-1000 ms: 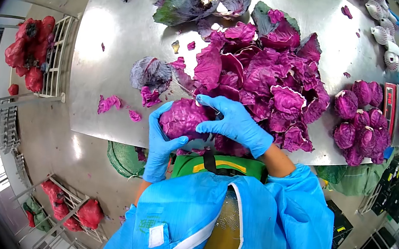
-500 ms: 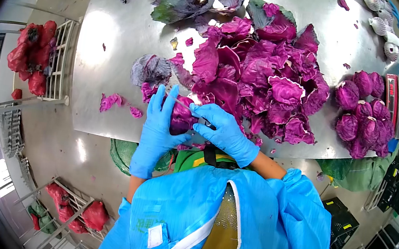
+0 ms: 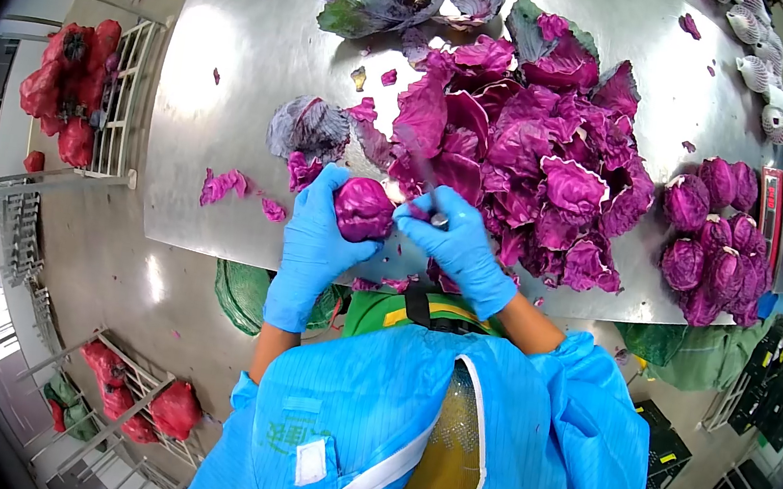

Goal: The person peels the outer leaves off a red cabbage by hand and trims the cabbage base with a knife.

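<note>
A steel table (image 3: 238, 56) fills the upper part of the view, shiny and scattered with purple scraps, over a grey concrete floor. At its near edge the red cabbage (image 3: 362, 209) sits between two blue-gloved hands, lifted just over the tabletop. The left hand (image 3: 316, 235) cups it from the left and below, fingers (image 3: 325, 186) curled up around its far side and thumb pressed against its near side. The right hand (image 3: 451, 243) is closed around the handle of a knife (image 3: 424, 187), whose blade points away over the leaf pile; its fingertips come up just beside the right side of the head. The cabbage is small, round and tightly packed, a glossy magenta-purple, with its loose outer leaves off.

Just beyond the hands lies a large heap of trimmed leaves (image 3: 531, 164), purple with pale ribs, and further back some darker, greenish outer leaves (image 3: 374, 0). A dull untrimmed head (image 3: 310, 127) rests left of the heap. To the right a cluster of cleaned heads (image 3: 713, 247) sits beside a scale (image 3: 770, 210). Left of the table, red mesh sacks (image 3: 61, 87) lie on a white wire rack (image 3: 119, 100); more sacks rest lower left. The person wears a blue smock (image 3: 485, 435).
</note>
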Tool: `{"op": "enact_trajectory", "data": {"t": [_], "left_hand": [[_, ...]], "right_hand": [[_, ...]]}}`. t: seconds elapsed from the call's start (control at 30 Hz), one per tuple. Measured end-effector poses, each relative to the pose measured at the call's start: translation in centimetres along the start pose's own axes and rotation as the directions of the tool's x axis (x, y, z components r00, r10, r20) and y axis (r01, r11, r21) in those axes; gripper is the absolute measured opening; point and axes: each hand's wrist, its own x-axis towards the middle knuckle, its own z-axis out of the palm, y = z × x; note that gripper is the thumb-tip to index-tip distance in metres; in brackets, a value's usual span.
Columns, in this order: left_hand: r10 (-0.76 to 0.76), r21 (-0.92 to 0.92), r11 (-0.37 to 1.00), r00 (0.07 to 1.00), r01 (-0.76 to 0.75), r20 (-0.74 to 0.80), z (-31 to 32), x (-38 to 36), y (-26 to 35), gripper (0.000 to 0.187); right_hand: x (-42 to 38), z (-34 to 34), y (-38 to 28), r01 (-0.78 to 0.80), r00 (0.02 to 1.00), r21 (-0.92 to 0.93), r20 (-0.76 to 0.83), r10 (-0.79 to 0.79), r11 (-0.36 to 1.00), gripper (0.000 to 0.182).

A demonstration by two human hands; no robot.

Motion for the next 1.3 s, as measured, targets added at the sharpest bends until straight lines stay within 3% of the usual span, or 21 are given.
{"op": "enact_trajectory", "data": {"t": [0.07, 0.1, 0.13, 0.2, 0.23, 0.27, 0.37, 0.4, 0.47, 0.5, 0.63, 0.73, 0.87, 0.9, 0.97, 1.03, 1.07, 1.13, 1.17, 1.27, 1.3], "left_hand": [[-0.041, -0.041, 0.998, 0.999, 0.041, -0.002, -0.5, 0.3, 0.0, 0.100], [-0.018, -0.104, 0.994, 1.000, 0.015, -0.024, -0.2, 0.3, -0.7, 0.100], [-0.025, -0.225, 0.974, 0.999, 0.017, -0.029, 0.2, 0.0, -1.0, 0.100], [-0.042, -0.451, 0.892, 0.999, 0.023, -0.032, 1.0, -0.4, -1.3, 0.100], [0.029, -0.559, 0.826, 0.995, -0.076, -0.092, 1.9, -0.4, -1.4, 0.103], [0.029, -0.653, 0.753, 0.996, -0.080, -0.088, 2.7, -0.5, -1.3, 0.103], [0.031, -0.848, 0.514, 0.991, -0.130, -0.134, 5.1, -0.8, -1.4, 0.104], [0.012, -0.835, 0.543, 0.996, -0.084, -0.092, 4.6, -0.8, -1.0, 0.105], [-0.028, -0.802, 0.597, 1.000, 0.010, -0.008, 3.2, -1.1, -0.2, 0.105], [0.073, -0.696, 0.715, 0.997, -0.058, -0.008, 2.4, -1.2, -1.0, 0.108], [0.142, -0.293, 0.950, 0.984, -0.106, 0.104, -1.6, 0.3, 0.0, 0.111], [0.151, -0.134, 0.984, 0.960, -0.122, 0.238, -1.9, 2.5, -0.6, 0.111], [-0.009, -0.373, 0.910, 0.909, 0.180, 0.417, -2.7, 3.8, -0.6, 0.102], [0.006, -0.468, 0.869, 0.944, 0.157, 0.329, -2.3, 3.4, -1.7, 0.093], [-0.073, -0.697, 0.679, 0.966, 0.231, 0.249, -1.3, 2.6, -4.1, 0.088], [-0.111, -0.891, 0.420, 0.984, 0.173, 0.139, 1.6, 1.3, -8.5, 0.079], [-0.098, -0.952, 0.228, 0.977, 0.206, 0.188, 2.0, 0.1, -7.6, 0.082], [-0.234, -0.948, -0.174, 0.924, 0.265, 0.301, 3.4, -1.6, -6.2, 0.086], [-0.215, -0.931, -0.260, 0.924, 0.258, 0.316, 4.2, -1.7, -5.5, 0.086], [-0.160, -0.857, -0.457, 0.925, 0.239, 0.344, 5.0, -2.0, -3.3, 0.088], [-0.137, -0.840, -0.487, 0.928, 0.240, 0.345, 5.4, -1.9, -2.8, 0.087]], "right_hand": [[0.2, -1.5, -2.3, -0.139, 0.985, 0.079, -0.088, 0.146, 0.987, 0.030], [0.7, -2.8, -2.0, 0.216, 0.950, -0.346, -0.143, -0.279, 0.913, 0.042], [0.7, -3.3, -2.0, 0.160, 0.944, -0.492, -0.178, -0.279, 0.856, 0.056], [0.4, -3.7, -2.2, 0.187, 0.965, -0.390, -0.097, -0.242, 0.902, 0.059], [0.3, -3.4, -2.1, 0.188, 0.976, -0.375, -0.030, -0.215, 0.908, 0.059], [0.3, -3.0, -2.0, 0.188, 0.982, -0.362, 0.037, -0.188, 0.913, 0.059], [0.4, -1.4, -0.7, -0.104, 0.991, -0.037, 0.077, 0.107, 0.994, 0.062], [0.5, -1.1, -0.7, -0.233, 0.968, 0.078, 0.117, 0.223, 0.969, 0.062], [0.7, -0.7, -0.3, -0.241, 0.968, 0.163, 0.116, 0.224, 0.957, 0.061], [0.7, -0.5, -0.1, -0.246, 0.967, 0.204, 0.119, 0.226, 0.947, 0.061], [1.3, 0.4, -0.6, -0.106, 0.986, -0.085, 0.119, 0.116, 0.991, 0.067], [1.2, 1.8, 0.3, 0.078, 0.993, -0.065, 0.095, -0.071, 0.995, 0.066], [2.0, 0.4, -1.1, -0.276, 0.956, 0.170, 0.152, 0.251, 0.946, 0.048], [1.8, 0.0, -1.5, -0.357, 0.932, 0.217, 0.145, 0.332, 0.909, 0.035], [1.3, 0.0, -0.9, -0.291, 0.957, 0.251, 0.079, 0.280, 0.923, 0.030], [0.9, -0.5, -0.6, -0.243, 0.970, 0.223, 0.035, 0.241, 0.944, 0.025], [0.7, -0.5, -0.7, -0.134, 0.991, 0.169, -0.003, 0.136, 0.977, 0.025], [0.3, -0.5, -1.1, 0.078, 0.996, 0.032, -0.044, -0.076, 0.996, 0.025], [0.3, -0.2, -1.6, 0.138, 0.989, 0.043, -0.053, -0.136, 0.989, 0.033], [0.2, -0.4, -3.6, 0.421, 0.896, -0.224, -0.047, -0.441, 0.879, 0.047], [-0.2, -0.8, -4.2, 0.353, 0.929, -0.255, -0.019, -0.370, 0.900, 0.061]]}}
